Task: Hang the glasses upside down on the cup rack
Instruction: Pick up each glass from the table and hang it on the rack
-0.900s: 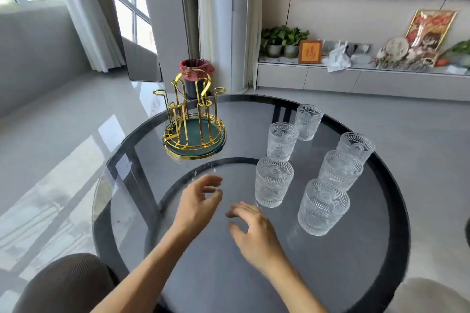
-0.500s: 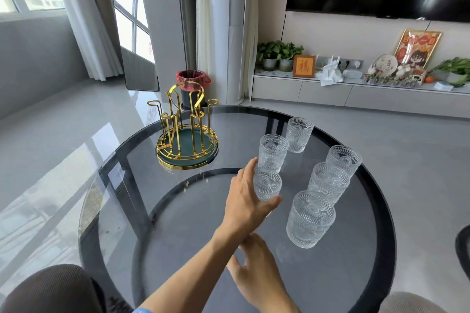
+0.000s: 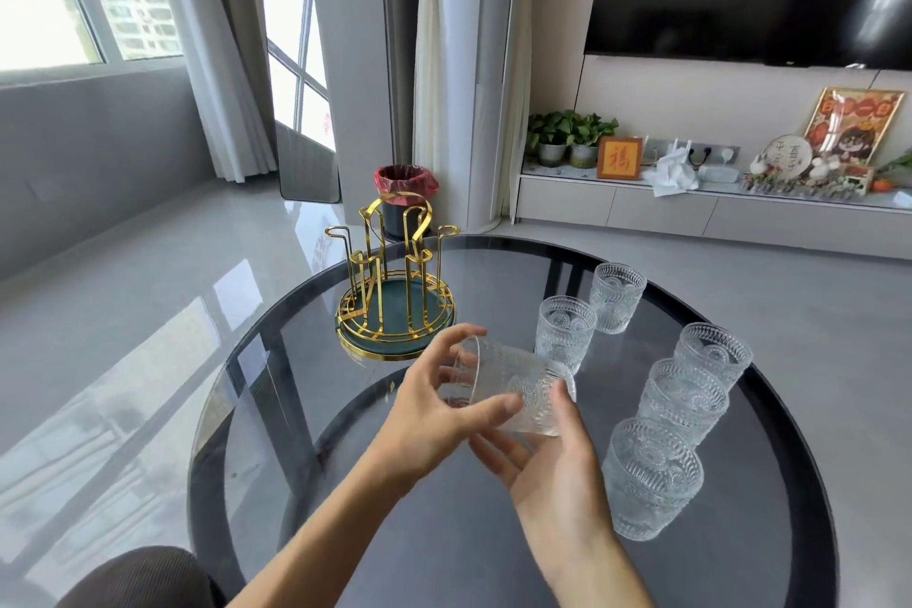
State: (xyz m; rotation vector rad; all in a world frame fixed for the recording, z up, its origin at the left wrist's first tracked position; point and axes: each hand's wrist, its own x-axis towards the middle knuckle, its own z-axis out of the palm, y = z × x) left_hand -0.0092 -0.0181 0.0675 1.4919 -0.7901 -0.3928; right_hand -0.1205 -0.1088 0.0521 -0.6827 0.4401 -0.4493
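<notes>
Clear ribbed glass lies sideways, clamped in the left hand and cradled from beneath by the right hand, mouth turned towards the gold cup rack just beyond — probably mid-flip for hanging. Five glasses wait rightward on the bench.

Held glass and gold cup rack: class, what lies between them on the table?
Nothing. In the head view, only bare dark table separates the held glass, gripped by both hands, from the cup rack; the other glasses stand to the right.
</notes>
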